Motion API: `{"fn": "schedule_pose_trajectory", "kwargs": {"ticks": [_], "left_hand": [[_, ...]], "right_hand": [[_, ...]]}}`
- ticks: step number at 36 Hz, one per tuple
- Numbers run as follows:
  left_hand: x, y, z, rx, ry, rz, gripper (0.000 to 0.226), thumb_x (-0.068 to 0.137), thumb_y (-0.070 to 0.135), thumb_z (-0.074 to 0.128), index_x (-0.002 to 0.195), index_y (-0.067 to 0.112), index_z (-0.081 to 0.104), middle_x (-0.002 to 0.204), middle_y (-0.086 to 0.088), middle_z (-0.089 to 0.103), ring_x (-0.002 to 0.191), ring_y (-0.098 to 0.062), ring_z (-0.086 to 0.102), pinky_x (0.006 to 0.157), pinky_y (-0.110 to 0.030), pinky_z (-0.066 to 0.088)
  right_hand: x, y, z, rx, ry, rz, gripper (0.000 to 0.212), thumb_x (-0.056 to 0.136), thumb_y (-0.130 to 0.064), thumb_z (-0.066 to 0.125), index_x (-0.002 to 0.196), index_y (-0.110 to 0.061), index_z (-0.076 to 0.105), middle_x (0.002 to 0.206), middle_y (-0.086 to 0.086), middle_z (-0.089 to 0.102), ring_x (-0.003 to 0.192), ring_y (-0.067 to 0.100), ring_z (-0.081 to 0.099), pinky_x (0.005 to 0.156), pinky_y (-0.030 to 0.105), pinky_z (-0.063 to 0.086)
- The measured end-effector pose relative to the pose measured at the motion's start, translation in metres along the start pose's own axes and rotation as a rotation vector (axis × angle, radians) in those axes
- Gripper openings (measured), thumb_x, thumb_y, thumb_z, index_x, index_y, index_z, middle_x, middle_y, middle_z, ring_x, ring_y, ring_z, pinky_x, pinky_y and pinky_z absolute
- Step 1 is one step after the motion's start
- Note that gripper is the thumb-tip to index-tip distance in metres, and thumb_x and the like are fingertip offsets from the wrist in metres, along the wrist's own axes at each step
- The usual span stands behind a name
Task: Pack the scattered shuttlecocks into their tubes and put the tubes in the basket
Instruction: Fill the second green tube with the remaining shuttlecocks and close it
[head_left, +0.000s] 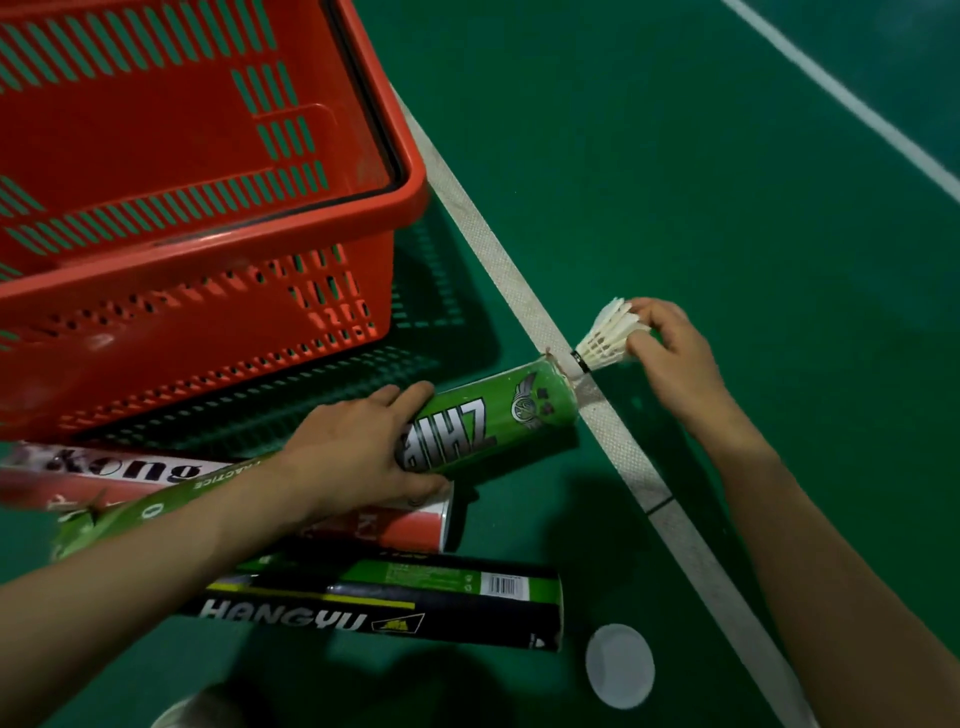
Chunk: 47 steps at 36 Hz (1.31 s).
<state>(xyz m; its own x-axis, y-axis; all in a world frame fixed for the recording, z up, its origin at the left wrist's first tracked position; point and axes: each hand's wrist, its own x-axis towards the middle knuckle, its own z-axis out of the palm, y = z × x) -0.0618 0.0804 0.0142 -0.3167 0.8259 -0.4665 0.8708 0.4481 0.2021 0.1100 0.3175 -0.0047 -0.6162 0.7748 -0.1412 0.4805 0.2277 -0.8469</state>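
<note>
Head view: the left hand (358, 447) curls round the middle of a slanted green tube (498, 421). The right hand (675, 358) pinches a white shuttlecock (610, 335) by its feathers, with the cork at the tube's open mouth. A red basket (311, 218) stands just behind. A red-and-white tube (405, 530) and a black tube (395, 608) lie under the left forearm, their contents hidden. A white cap (620, 665) lies nearby.

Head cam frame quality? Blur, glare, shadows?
Head view: dim, low-contrast; red tube smears at the left edge; basket rim shows a small glare streak and casts a slotted shadow on the floor; shuttlecock and green tube are sharp.
</note>
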Motion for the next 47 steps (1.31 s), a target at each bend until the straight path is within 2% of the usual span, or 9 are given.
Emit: {"fn": "schedule_pose_trajectory", "kwargs": {"ticks": [4,8,11,18,27,31,38,42,47], "left_hand": [[0.005,0.004,-0.003,0.01,0.032,-0.005,0.098,0.068,0.079,0.055,0.145,0.034,0.013,0.139,0.006,0.043,0.112,-0.023,0.056,0.084,-0.034,0.047],[0.015,0.01,-0.007,0.021,0.041,0.002,0.099,0.067,0.081,0.053,0.145,0.035,0.012,0.139,0.008,0.043,0.114,-0.022,0.056,0.086,-0.033,0.047],[0.023,0.015,-0.011,-0.027,0.046,-0.008,0.099,0.067,0.082,0.051,0.145,0.036,0.011,0.143,0.007,0.04,0.117,-0.022,0.054,0.09,-0.033,0.046],[0.046,0.031,-0.023,-0.043,0.082,0.031,0.098,0.067,0.083,0.048,0.144,0.033,0.013,0.137,0.004,0.045,0.112,-0.025,0.057,0.09,-0.037,0.047],[0.075,0.056,-0.026,0.041,0.112,0.092,0.09,0.067,0.084,0.046,0.138,0.034,0.022,0.128,0.004,0.051,0.102,-0.027,0.061,0.082,-0.035,0.049],[0.082,0.063,-0.023,0.09,0.115,0.124,0.087,0.067,0.084,0.047,0.135,0.034,0.025,0.125,0.005,0.052,0.1,-0.026,0.061,0.078,-0.034,0.048],[0.09,0.081,-0.013,0.075,0.095,0.155,0.084,0.069,0.081,0.05,0.135,0.035,0.026,0.121,0.005,0.052,0.101,-0.026,0.061,0.077,-0.033,0.045],[0.088,0.084,-0.008,0.08,0.131,0.184,0.083,0.069,0.08,0.051,0.135,0.036,0.025,0.116,0.005,0.052,0.099,-0.023,0.061,0.074,-0.031,0.044],[0.081,0.086,-0.008,0.091,0.147,0.198,0.084,0.068,0.081,0.052,0.135,0.039,0.023,0.119,0.007,0.051,0.1,-0.023,0.061,0.075,-0.032,0.046]], "right_hand": [[-0.001,0.002,0.002,0.082,-0.098,0.043,0.008,0.076,-0.02,0.044,0.07,-0.019,0.049,0.124,-0.008,0.055,0.113,0.009,0.05,0.088,0.023,0.041],[-0.002,0.001,0.008,0.187,-0.134,0.035,0.028,0.09,-0.002,0.04,0.071,-0.022,0.048,0.089,-0.013,0.059,0.075,-0.007,0.051,0.074,0.026,0.039],[0.0,0.003,0.012,0.316,-0.082,0.061,0.014,0.082,-0.011,0.042,0.076,-0.021,0.049,0.076,-0.008,0.053,0.071,0.003,0.047,0.072,0.03,0.037],[0.0,0.006,0.007,0.462,-0.079,0.107,0.043,0.082,-0.07,0.034,0.116,-0.051,0.053,0.138,-0.003,0.051,0.127,0.012,0.046,0.112,0.04,0.03],[-0.006,0.017,0.006,0.53,-0.072,0.117,0.054,0.089,-0.057,0.029,0.134,-0.034,0.047,0.137,-0.001,0.053,0.124,0.007,0.05,0.107,0.026,0.036],[-0.01,0.03,0.002,0.596,-0.101,0.191,0.036,0.093,-0.051,0.038,0.125,-0.047,0.053,0.135,-0.007,0.054,0.124,0.011,0.051,0.11,0.038,0.035],[-0.018,0.045,-0.007,0.463,0.279,0.266,0.022,0.088,-0.029,0.063,0.107,-0.038,0.058,0.101,-0.004,0.067,0.097,0.011,0.062,0.09,0.029,0.047],[-0.027,0.041,-0.015,0.509,0.248,0.283,0.042,0.082,-0.018,0.071,0.117,-0.024,0.049,0.083,-0.001,0.071,0.071,0.005,0.067,0.066,0.016,0.049],[-0.037,0.037,-0.026,0.604,0.228,0.331,0.043,0.08,-0.012,0.072,0.119,-0.009,0.055,0.086,0.002,0.073,0.073,0.006,0.07,0.063,0.012,0.05]]}}
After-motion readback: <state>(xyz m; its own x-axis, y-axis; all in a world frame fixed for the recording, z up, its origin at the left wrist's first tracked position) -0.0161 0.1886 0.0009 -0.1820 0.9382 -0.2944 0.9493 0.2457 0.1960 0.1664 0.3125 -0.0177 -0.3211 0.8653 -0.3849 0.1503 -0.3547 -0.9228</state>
